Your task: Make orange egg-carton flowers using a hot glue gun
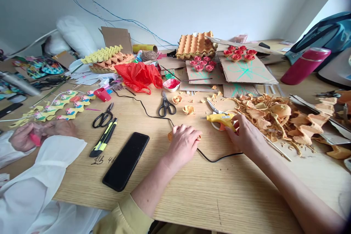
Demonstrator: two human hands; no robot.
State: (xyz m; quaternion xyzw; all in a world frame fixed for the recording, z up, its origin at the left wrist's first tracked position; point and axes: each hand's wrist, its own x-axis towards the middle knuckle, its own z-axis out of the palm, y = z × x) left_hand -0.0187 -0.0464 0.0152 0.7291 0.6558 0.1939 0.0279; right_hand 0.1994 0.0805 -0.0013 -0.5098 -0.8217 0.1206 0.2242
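My left hand (184, 142) is curled over an orange flower (169, 137) of egg-carton pulp; its edges show on both sides of my fingers and the rest is hidden. In my right hand (245, 133) is a yellow glue gun (219, 117), held by the handle with its nozzle pointing left. The black cord (211, 161) runs across the table beneath my left hand. Two more orange flowers, one a rosette (177, 99) and one an open cup (188, 110), lie beyond my left hand. Scissors with orange handles (212, 106) lie partly behind the glue gun.
Torn orange carton pieces (276, 115) heap up at right. Black scissors (166, 106), a box cutter (103, 138) and a phone (126, 161) lie left of my hands. Red flowers (201, 65) stand on cardboard (246, 73) behind. A co-worker's hands (59, 128) work at far left.
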